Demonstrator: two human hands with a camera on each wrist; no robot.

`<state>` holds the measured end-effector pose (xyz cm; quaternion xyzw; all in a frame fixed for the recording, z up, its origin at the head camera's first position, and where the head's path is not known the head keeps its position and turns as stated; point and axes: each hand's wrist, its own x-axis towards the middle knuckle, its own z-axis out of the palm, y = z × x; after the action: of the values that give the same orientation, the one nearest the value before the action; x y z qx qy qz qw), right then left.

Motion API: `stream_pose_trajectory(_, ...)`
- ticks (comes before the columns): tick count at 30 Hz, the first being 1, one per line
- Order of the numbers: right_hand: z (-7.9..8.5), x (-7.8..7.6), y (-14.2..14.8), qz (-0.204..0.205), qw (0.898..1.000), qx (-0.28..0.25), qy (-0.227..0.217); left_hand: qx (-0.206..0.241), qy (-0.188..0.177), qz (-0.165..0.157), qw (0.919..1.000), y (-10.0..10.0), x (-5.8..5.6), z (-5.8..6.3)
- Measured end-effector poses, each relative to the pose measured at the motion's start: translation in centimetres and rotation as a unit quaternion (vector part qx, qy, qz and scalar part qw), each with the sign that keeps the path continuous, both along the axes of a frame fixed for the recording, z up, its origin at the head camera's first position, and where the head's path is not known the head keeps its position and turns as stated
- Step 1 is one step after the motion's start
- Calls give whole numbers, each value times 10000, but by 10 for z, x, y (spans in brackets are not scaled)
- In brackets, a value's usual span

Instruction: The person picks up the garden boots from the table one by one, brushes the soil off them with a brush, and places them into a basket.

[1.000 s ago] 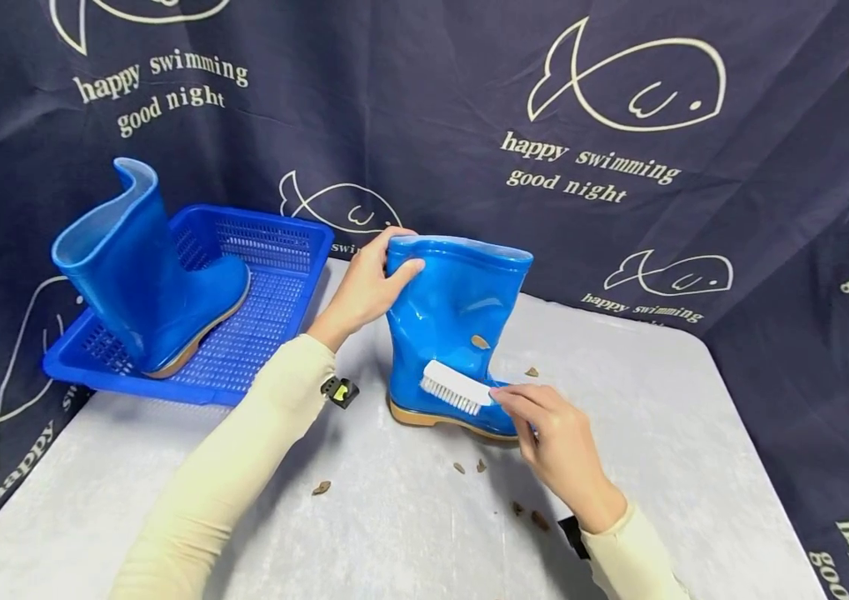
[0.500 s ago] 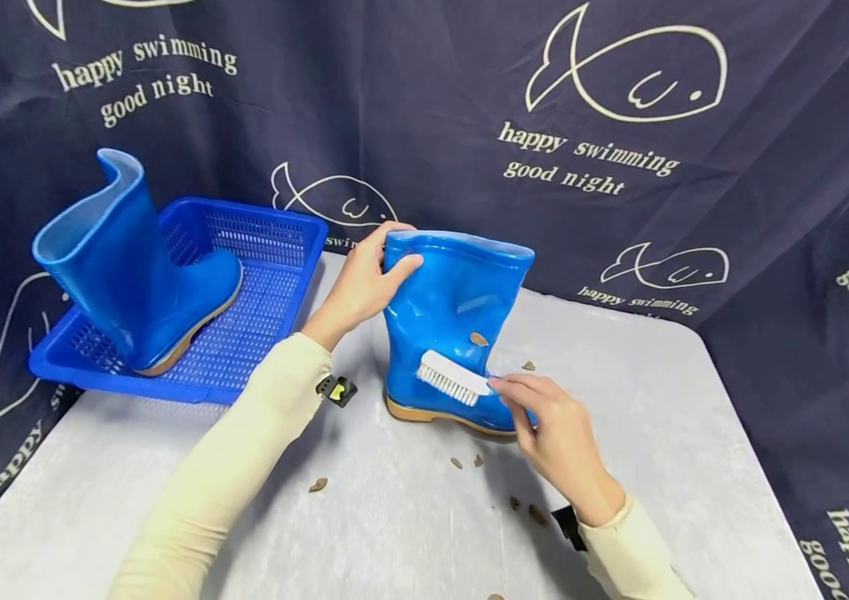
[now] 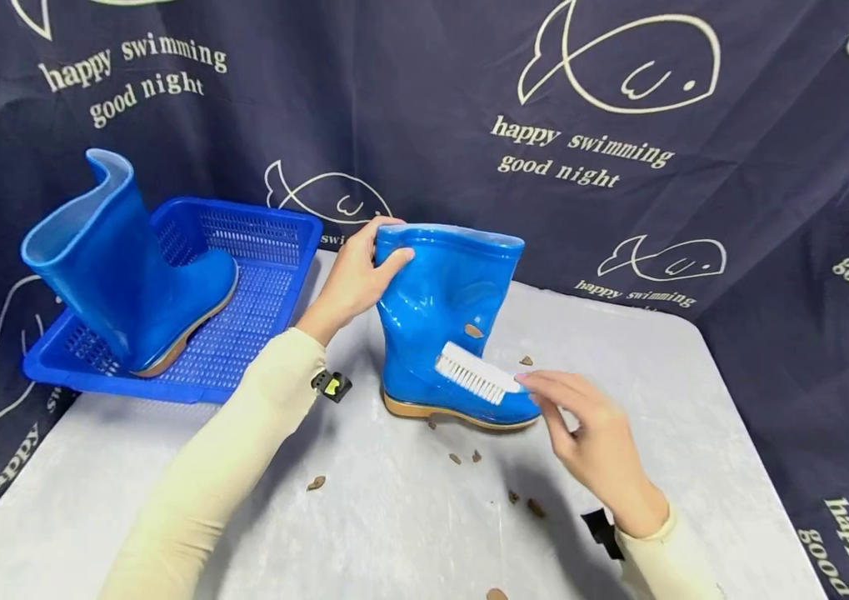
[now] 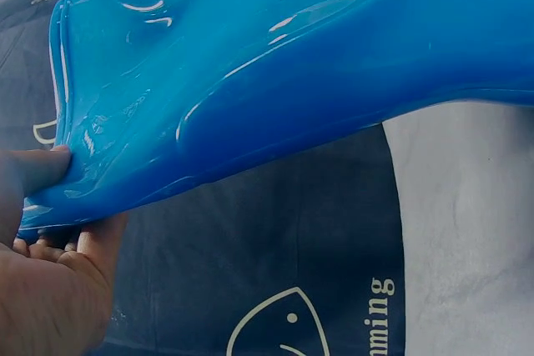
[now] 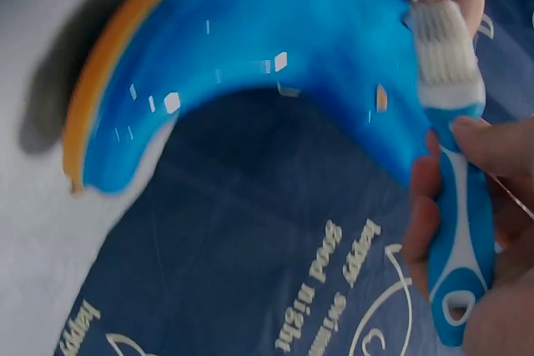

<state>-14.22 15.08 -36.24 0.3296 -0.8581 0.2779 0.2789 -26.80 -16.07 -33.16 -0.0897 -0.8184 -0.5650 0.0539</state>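
A blue rubber boot with a tan sole stands upright on the table, toe to the right. My left hand grips its top rim, thumb on the near face; in the left wrist view the fingers are under the shaft. My right hand holds a scrub brush by its handle, bristles toward the boot's ankle; whether they touch is unclear. The right wrist view shows the brush's blue and white handle in the fingers. A brown flake clings to the shaft.
On the left a blue plastic basket holds a second blue boot. Several brown flakes lie on the pale table, one of them near the left forearm. A dark fish-printed curtain hangs behind.
The right hand and brush have shifted right along the boot toward its toe. A brown bit now shows below the sole. My left hand keeps its grip; the whole view has drifted slightly.
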Motion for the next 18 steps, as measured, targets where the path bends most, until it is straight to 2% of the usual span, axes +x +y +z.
stream_pose_trajectory(3,10,-10,8,-47,9985,-319,451,9,11,-23,10000,2,3,1)
stream_pose_trajectory(6,12,-17,14,-231,9971,-325,642,15,-54,-68,10000,3,7,-6)
stream_pose_trajectory(10,6,-21,16,-333,9980,-44,532,-9,-117,-54,9999,0,11,-12)
stream_pose_trajectory(13,1,-19,18,-329,9985,142,408,8,-48,19,10000,-1,11,-10)
stream_pose_trajectory(18,6,-14,21,-280,9990,-181,289,58,70,-38,10000,4,3,-1)
